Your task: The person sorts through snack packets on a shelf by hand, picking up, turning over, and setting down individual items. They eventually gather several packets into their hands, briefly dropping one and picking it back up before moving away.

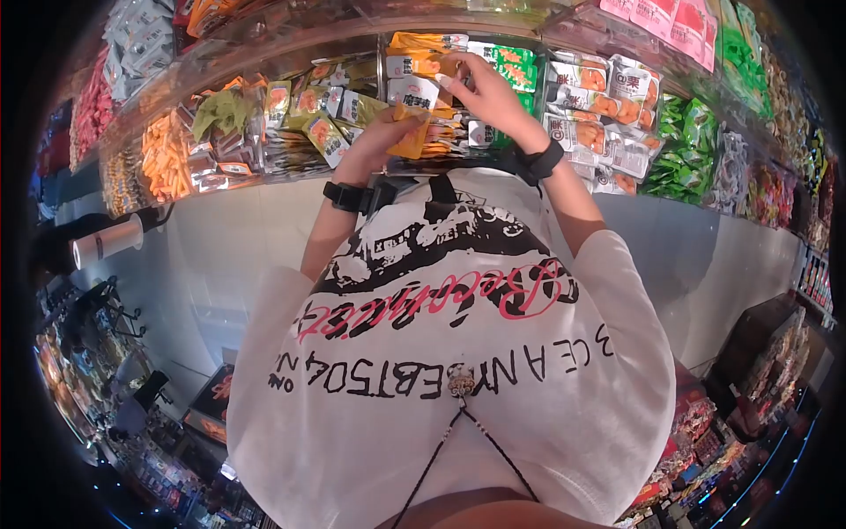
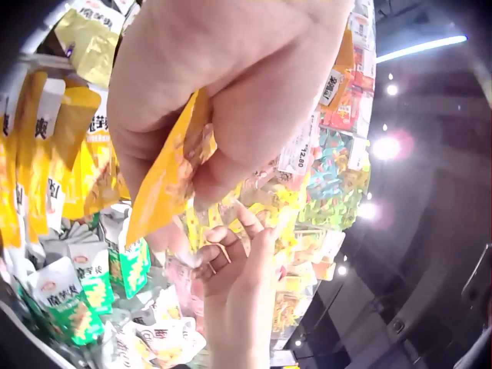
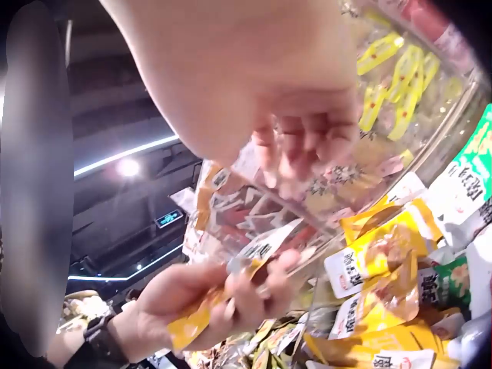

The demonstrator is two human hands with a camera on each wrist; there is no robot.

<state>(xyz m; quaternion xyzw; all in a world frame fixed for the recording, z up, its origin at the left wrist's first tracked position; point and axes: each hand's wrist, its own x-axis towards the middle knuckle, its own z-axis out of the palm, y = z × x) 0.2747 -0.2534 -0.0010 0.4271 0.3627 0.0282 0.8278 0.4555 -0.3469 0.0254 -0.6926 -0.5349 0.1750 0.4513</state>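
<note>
"Yellow-and-white pouch (image 1: 409,141): position and hold?"

"Above similar packets (image 3: 388,250); the left hand's (image 1: 368,144) fingers clamp it; the right hand's (image 1: 493,99) bend loosely, empty, nearby; a light edge grip should avoid creasing the film and keep the printed face readable."

Glossy, creased plastic, that's the packet (image 1: 407,145) in the left hand (image 1: 372,141); shiny film again on the packs (image 1: 627,86) right of the right hand (image 1: 493,99); soft matt cloth, the shirt (image 1: 458,344) nearer the body than both hands.
</note>
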